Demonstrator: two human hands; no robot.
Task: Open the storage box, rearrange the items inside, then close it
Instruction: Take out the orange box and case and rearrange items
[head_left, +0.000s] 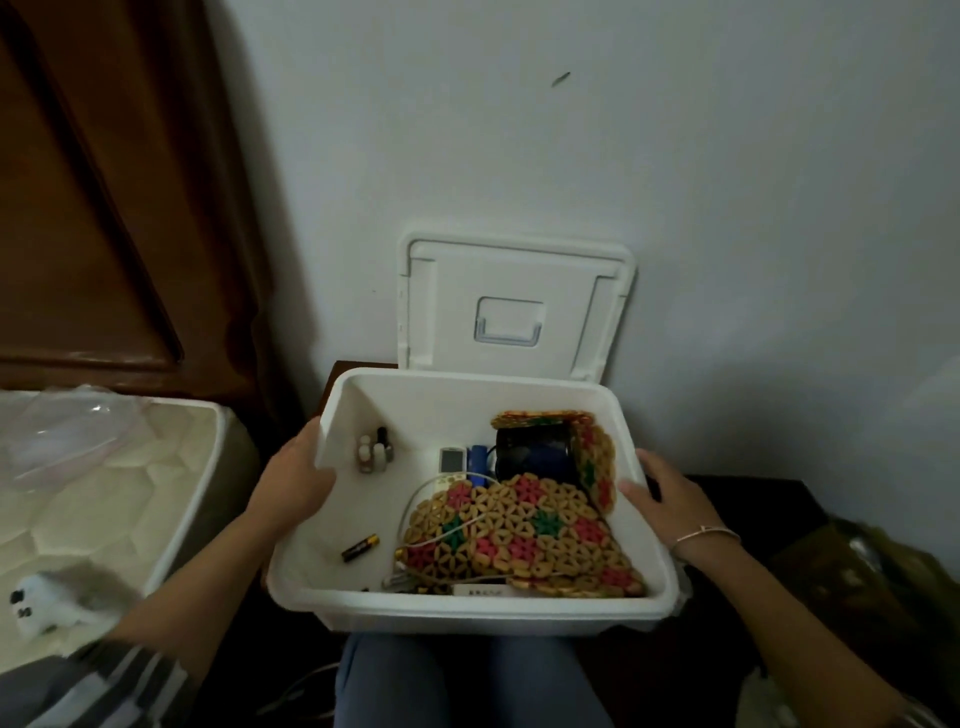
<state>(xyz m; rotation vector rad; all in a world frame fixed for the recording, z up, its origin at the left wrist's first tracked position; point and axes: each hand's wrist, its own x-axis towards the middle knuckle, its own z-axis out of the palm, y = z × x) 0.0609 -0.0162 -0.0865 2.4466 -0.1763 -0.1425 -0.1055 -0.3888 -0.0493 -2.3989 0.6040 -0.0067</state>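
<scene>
A white storage box (467, 608) stands open in front of my knees. Its lid (514, 306) leans upright against the wall behind it. My left hand (298, 480) grips the box's left rim, thumb inside. My right hand (670, 499) holds the right rim, thumb over the edge. Inside lie a beaded mat (524, 535) in tan, pink and green, a dark mug (535, 449) wrapped by another mat, a small remote (451, 460), a battery (360, 548), small bottles (374, 452) and a white cable (415, 499).
A mattress (104, 467) with a plastic bag and a small plush toy (47, 603) lies at the left. A dark wooden headboard (104, 208) rises behind it. Dark furniture (753, 519) sits at the right, the white wall (675, 156) behind.
</scene>
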